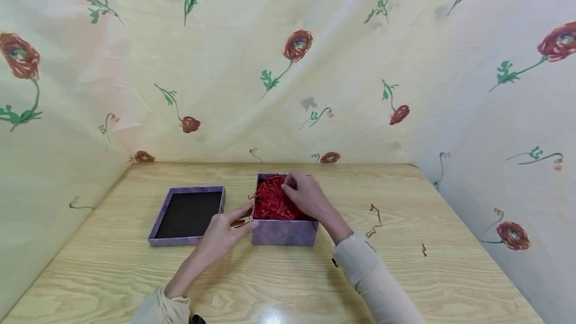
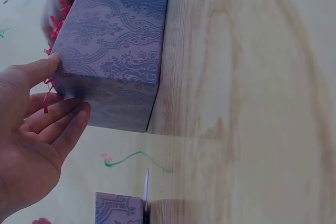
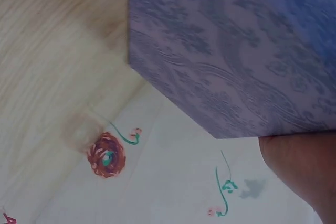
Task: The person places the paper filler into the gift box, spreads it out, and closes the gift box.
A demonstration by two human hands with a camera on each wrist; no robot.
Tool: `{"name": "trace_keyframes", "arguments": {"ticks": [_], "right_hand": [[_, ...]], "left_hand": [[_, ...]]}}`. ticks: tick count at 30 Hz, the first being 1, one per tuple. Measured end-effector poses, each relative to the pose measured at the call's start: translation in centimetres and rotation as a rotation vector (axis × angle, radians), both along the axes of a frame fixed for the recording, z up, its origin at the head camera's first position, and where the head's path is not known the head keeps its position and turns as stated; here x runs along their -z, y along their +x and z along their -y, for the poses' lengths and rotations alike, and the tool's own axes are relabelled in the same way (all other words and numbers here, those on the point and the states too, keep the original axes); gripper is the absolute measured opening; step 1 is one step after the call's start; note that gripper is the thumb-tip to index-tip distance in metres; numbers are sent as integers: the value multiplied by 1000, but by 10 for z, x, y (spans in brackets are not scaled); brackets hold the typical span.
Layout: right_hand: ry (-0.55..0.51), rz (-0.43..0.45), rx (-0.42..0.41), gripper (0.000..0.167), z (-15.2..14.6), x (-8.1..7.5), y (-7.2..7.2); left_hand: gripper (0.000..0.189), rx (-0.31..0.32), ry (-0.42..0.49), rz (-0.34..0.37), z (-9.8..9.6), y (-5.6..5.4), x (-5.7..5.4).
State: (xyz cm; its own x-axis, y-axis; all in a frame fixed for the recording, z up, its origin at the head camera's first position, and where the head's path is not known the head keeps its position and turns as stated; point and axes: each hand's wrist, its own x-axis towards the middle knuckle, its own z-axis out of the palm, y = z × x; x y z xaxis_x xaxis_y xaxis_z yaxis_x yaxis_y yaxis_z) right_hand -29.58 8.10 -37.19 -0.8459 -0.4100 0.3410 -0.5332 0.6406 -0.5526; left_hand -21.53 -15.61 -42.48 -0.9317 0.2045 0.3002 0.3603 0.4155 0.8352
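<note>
A lidless purple patterned box (image 1: pixel 284 233) stands on the table, filled with red shredded paper (image 1: pixel 273 199). My left hand (image 1: pixel 225 231) is at its front left corner; in the left wrist view the thumb touches the upper edge, while the loosely extended fingers lie against the side (image 2: pixel 121 103). Over the right part of the opening, my right hand (image 1: pixel 306 196) reaches into the shreds with bent fingers. Whether it pinches any paper is hidden. The right wrist view shows mostly the box's outer wall (image 3: pixel 226 61), with part of the hand (image 3: pixel 299 171) over the rim.
To the left lies the purple box lid (image 1: pixel 189 214), black inside facing up. A few stray shreds (image 1: pixel 375 216) are scattered on the wooden table (image 1: pixel 450 284) at the right, with another small shred (image 1: pixel 424 249) nearer. Flower-patterned cloth (image 1: pixel 234 64) encloses the table's back and sides.
</note>
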Motion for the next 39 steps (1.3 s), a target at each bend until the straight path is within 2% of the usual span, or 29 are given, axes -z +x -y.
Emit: {"name": "trace_keyframes", "arguments": {"ticks": [3, 5, 11, 14, 17, 21, 24, 26, 32, 34, 39], "right_hand": [[141, 20, -65, 7, 0, 2, -2], [172, 16, -94, 10, -1, -1, 0], [62, -43, -101, 19, -12, -19, 16], [1, -74, -87, 22, -24, -21, 23], [-64, -126, -44, 23, -40, -15, 28], [-154, -158, 46, 25, -70, 1, 35], [-197, -116, 129, 26, -100, 12, 38], [-201, -55, 191, 26, -122, 17, 38], [-59, 144, 325, 35, -186, 26, 33], [-14, 182, 339, 37, -200, 29, 29], [61, 253, 315, 35, -218, 35, 21]], "left_hand": [[54, 3, -3, -5, 0, 0, 0], [54, 3, -4, -9, 0, 0, 0], [55, 7, -1, -14, 0, 0, 0], [56, 4, -11, -21, 1, 0, 1], [56, 7, -10, -12, 2, 0, 1], [56, 12, -11, -8, 2, 0, 0], [57, 23, -12, -16, 2, 0, 0], [57, 26, -11, -22, 2, 0, 0], [57, 28, 2, -10, 2, 1, -2], [57, 26, 4, 1, 2, 1, -3], [57, 25, 8, 20, 0, 2, -3]]}}
